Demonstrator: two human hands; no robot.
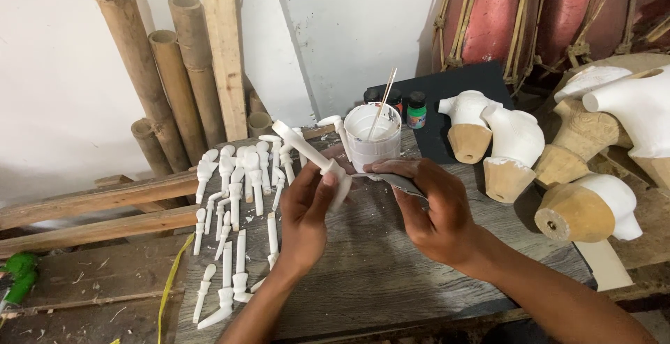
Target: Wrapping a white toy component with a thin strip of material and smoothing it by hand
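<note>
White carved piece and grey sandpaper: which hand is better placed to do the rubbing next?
Probably the right hand: its fingers already pinch the grey sandpaper beside the white carved piece, which the left hand is gripping.

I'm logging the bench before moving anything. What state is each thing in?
White carved piece: held in left hand, tilted.
Grey sheet: pinched in right hand.
White tub: open, stick inside.
Paint bottles: capped, upright.
Row of white pieces: lying flat.
</note>
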